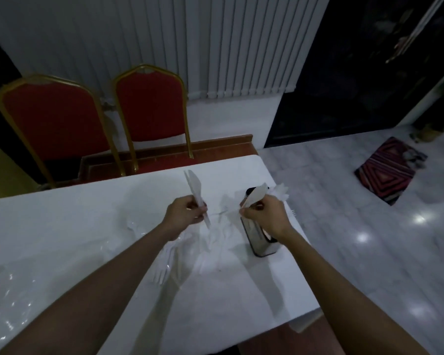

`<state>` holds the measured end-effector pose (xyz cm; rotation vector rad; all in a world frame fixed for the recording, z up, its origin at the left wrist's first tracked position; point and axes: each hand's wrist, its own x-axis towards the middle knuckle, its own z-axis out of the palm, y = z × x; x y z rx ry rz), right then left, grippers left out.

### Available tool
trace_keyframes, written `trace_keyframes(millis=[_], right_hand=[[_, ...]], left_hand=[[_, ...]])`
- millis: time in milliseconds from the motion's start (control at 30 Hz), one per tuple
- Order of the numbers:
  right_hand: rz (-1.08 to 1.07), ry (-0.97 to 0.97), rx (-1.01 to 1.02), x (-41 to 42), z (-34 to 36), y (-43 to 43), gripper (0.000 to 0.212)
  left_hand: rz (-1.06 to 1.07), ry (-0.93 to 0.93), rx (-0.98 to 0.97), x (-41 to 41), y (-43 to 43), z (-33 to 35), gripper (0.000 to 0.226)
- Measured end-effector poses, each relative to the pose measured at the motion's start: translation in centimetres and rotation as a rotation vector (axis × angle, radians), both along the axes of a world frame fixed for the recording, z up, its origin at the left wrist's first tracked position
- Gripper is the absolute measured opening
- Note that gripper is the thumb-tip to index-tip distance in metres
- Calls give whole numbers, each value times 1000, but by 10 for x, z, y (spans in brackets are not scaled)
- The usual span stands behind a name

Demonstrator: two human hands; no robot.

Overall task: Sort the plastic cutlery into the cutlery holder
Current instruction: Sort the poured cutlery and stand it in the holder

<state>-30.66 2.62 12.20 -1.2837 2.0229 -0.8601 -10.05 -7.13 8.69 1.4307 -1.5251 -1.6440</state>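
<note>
Near the middle of the frame, the left hand [187, 213] has its fingers closed around white knives [195, 194] that point up. Just to the right, the right hand [265, 217] pinches a white spoon [254, 196] over the dark holder [260, 242], which stands on the white bench [62, 226] near its right edge with some cutlery already sticking out. More forks [162, 274] lie loose on the bench between the arms, and two red chairs [149, 108] stand at the upper left.
</note>
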Motion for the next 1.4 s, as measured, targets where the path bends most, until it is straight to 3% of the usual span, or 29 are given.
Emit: trace_keyframes(millis=[100, 267, 400, 533, 667, 833, 933, 1033, 1200, 1333, 1400], right_hand=[[-71, 109, -120, -32, 32, 0, 5], [-164, 263, -106, -78, 40, 0, 11], [-212, 230, -135, -91, 18, -8, 16], [-66, 267, -69, -99, -8, -16, 17], [49, 322, 25, -109, -11, -28, 21], [241, 299, 106, -124, -18, -30, 5], [346, 269, 129, -127, -29, -31, 8], [328, 199, 97, -127, -17, -32, 23], [299, 87, 37, -125, -16, -30, 11], [324, 34, 65, -125, -12, -28, 17], [331, 20, 42, -128, -2, -23, 27]], left_hand=[[79, 78, -97, -46, 0, 11, 11], [82, 96, -178, -108, 14, 10, 9], [87, 21, -225, -132, 21, -3, 8], [22, -55, -351, -142, 21, -14, 1], [-148, -183, -481, -150, 16, -15, 15], [-235, -281, -495, -149, 15, -25, 15], [-280, -325, -513, -152, 17, -23, 17], [-324, -364, -564, -151, 16, -20, 14], [-307, -494, -563, -154, 22, -32, 21], [-359, -571, -589, -156, 20, -31, 13], [-367, -521, -577, -149, 16, -28, 12]])
